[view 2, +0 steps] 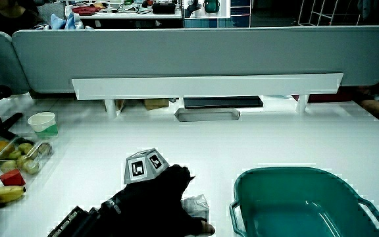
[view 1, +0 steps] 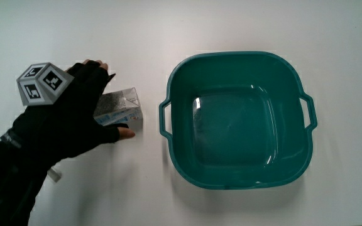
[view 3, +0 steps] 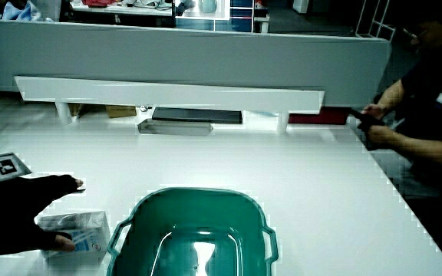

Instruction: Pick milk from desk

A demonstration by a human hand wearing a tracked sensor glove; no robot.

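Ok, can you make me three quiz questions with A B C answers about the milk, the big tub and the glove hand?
1. Where is the milk carton?
A. In the tub
B. On the table beside the tub
C. On the patterned cube

2. What colour is the tub?
A. Teal
B. Red
C. Yellow

3. What is the hand doing?
A. Resting flat on the tub
B. Spread open on the bare table
C. Wrapped on the carton

Answers: B, it lies outside the tub on the white table; A, its walls are teal; C, fingers and thumb close around it.
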